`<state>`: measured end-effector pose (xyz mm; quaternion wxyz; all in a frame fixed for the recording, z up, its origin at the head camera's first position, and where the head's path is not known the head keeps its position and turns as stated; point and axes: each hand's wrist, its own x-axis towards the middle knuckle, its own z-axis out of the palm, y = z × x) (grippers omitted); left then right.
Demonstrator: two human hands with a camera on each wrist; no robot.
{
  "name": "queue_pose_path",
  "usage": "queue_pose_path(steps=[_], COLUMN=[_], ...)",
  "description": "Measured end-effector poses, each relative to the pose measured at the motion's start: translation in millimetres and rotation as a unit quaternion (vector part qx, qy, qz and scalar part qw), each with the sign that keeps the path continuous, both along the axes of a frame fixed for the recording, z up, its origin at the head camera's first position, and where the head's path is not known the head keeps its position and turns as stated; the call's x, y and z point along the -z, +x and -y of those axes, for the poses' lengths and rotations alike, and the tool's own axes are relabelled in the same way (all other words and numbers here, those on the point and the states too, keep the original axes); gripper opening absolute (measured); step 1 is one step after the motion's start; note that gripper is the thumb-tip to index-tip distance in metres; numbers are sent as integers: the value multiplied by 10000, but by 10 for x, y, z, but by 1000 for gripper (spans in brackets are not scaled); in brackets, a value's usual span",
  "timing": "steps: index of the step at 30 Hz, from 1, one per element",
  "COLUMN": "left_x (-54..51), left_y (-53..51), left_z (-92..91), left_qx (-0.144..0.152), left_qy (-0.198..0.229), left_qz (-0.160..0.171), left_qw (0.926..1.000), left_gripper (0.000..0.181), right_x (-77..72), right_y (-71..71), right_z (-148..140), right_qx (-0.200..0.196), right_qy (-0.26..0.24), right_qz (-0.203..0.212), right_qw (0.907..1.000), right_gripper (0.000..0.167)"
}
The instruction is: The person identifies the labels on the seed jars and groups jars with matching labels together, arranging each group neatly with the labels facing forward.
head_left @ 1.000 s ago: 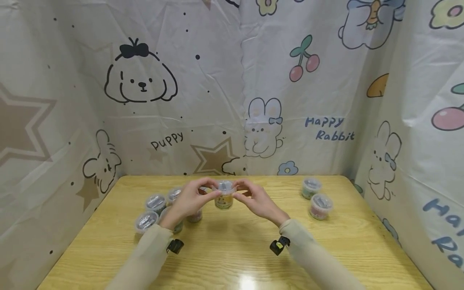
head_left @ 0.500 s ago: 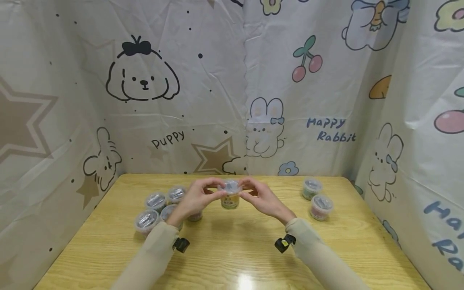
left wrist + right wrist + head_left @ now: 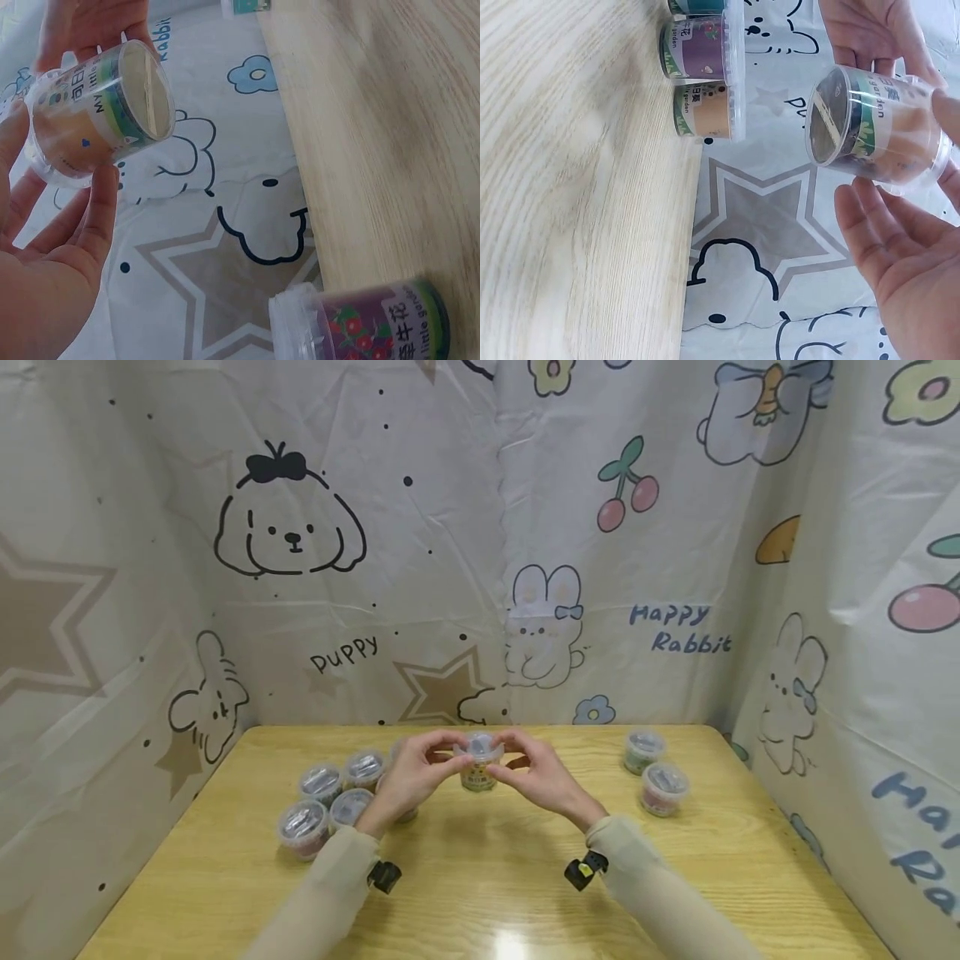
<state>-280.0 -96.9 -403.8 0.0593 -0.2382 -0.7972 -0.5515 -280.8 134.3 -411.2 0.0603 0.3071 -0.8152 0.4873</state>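
Note:
A clear plastic tub (image 3: 478,777) with a lid and an orange label reading "My little garden" is held upright above the far middle of the table. My left hand (image 3: 420,770) pinches its lid rim from the left with thumb and fingers. On the opposite side, my right hand (image 3: 542,778) pinches the same rim. The tub's bare base shows in both wrist views, where the tub (image 3: 90,112) has a pale stick-like piece inside the bottom. Its lid is partly covered by fingers.
Several similar lidded tubs (image 3: 303,828) are grouped at the left, some partly behind my left hand; one has a purple label (image 3: 697,49). Two more, a green tub (image 3: 644,753) and a pink tub (image 3: 663,790), stand at the right. Printed cloth (image 3: 420,568) hangs behind the table (image 3: 480,893).
Both hands have shifted slightly to the right with the tub between them, uncovering more of the left group. The other tubs have stayed put.

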Motion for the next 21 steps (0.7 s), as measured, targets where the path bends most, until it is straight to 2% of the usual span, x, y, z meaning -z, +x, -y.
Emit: queue_pose_path(steps=[4, 5, 11, 12, 21], left_x=[32, 7, 27, 62, 66], left_y=[10, 35, 31, 3, -14], left_z=[-11, -21, -5, 10, 17], left_qx=[31, 42, 189, 234, 608], left_qy=[145, 145, 69, 58, -36], left_qz=[20, 13, -53, -57, 209], left_qw=[9999, 9999, 9998, 9997, 9979], left_gripper=[23, 23, 26, 26, 32], right_x=[28, 30, -226, -266, -242], right_y=[-4, -5, 214, 248, 221], right_z=[28, 29, 73, 79, 41], right_qx=[85, 96, 88, 70, -179], right_qy=[18, -7, -52, -55, -211], right_qz=[-61, -44, 268, 316, 432], right_qw=[9999, 9999, 9996, 9995, 9987], right_gripper=[23, 23, 24, 25, 23])
